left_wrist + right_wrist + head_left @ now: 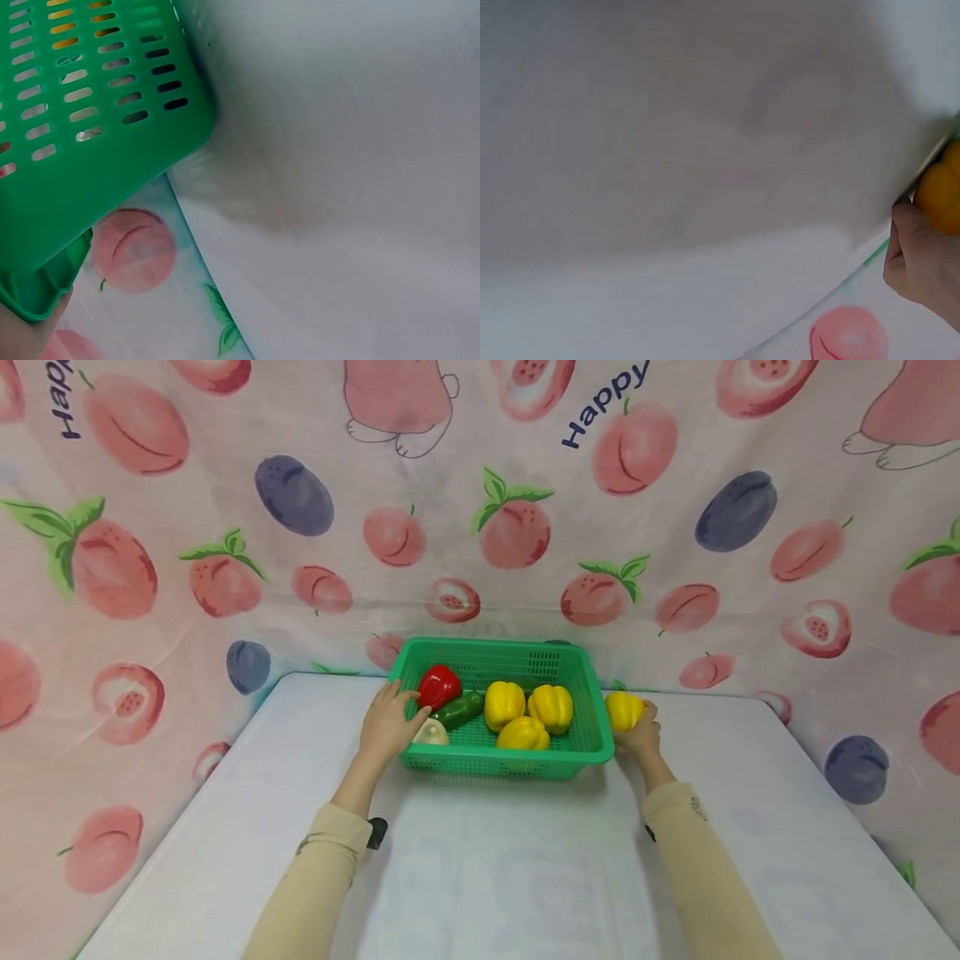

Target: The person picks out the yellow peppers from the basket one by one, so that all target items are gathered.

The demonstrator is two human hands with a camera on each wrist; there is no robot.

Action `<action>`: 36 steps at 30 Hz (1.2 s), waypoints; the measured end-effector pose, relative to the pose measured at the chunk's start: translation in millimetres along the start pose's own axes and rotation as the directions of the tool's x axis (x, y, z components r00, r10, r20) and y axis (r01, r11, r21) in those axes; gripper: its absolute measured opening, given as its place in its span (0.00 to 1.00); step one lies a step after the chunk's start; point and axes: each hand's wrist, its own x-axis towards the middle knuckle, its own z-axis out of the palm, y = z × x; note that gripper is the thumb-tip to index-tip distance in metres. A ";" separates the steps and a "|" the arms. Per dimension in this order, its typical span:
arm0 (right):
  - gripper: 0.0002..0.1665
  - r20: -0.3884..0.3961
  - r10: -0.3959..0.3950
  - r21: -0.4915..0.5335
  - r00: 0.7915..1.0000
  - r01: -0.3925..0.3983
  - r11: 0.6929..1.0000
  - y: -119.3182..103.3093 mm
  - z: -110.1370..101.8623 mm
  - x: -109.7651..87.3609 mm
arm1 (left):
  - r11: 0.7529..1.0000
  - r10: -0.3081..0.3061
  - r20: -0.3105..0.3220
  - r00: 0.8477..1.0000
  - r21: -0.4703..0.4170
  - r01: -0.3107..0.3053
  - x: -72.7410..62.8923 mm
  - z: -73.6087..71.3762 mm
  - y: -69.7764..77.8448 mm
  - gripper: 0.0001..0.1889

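A green plastic basket (498, 762) stands on the white table. Inside it, a red bell pepper (440, 685), a dark green cucumber-like vegetable (459, 711) and a pale rounded item (431, 733) lie at the left. Several yellow bell peppers (505, 706) are grouped toward the right. My left hand (387, 724) is at the basket's left rim, thumb and forefinger apart, reaching over it beside the red pepper. Outside the right wall, my right hand (641, 735) grips another yellow bell pepper (624, 710); that pepper also shows at the edge of the right wrist view.
The white tabletop (510, 868) extends in front of the basket and to both sides. Behind its far edge hangs a pink fruit-printed cloth (450, 552). In the left wrist view the basket's slotted wall (97, 157) fills the upper left.
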 end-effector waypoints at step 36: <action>0.49 -0.086 -0.033 0.012 0.996 0.035 0.999 -22.2 -31.4 -20.7 | 1.000 -0.013 0.022 1.000 -0.011 0.014 0.5 -1.5 0.2 0.24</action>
